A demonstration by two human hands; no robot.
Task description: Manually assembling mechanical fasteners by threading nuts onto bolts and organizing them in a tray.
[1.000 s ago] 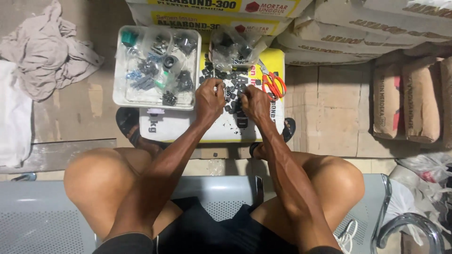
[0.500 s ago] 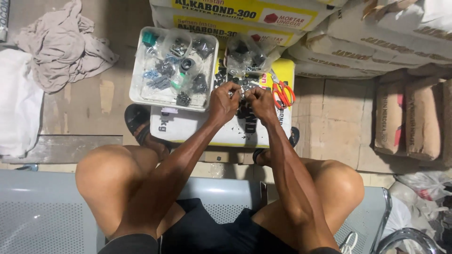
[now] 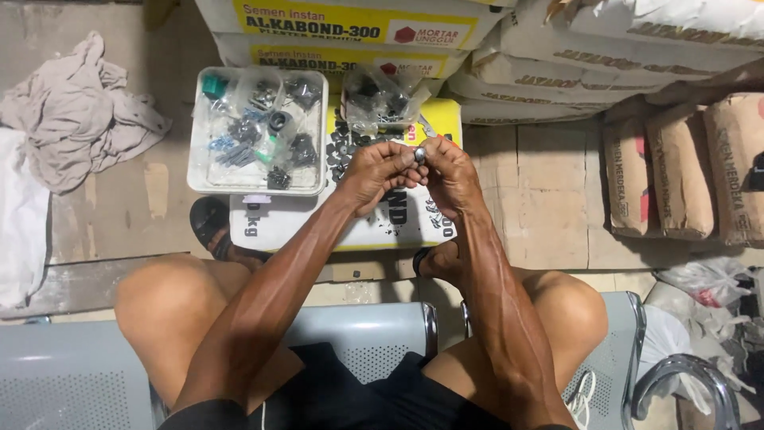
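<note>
Both hands, left hand (image 3: 380,171) & right hand (image 3: 450,171), pinch one small round metal part (image 3: 419,154) w/ fingers together; lots more parts wait in the tray (image 3: 199,171).

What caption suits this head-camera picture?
Seated person's left hand and right hand pinch a small round metal part above a sack.

I see even, moderately bright overhead light, soft shadows beneath my legs, slight edge distortion, generally sharp focus.
</note>
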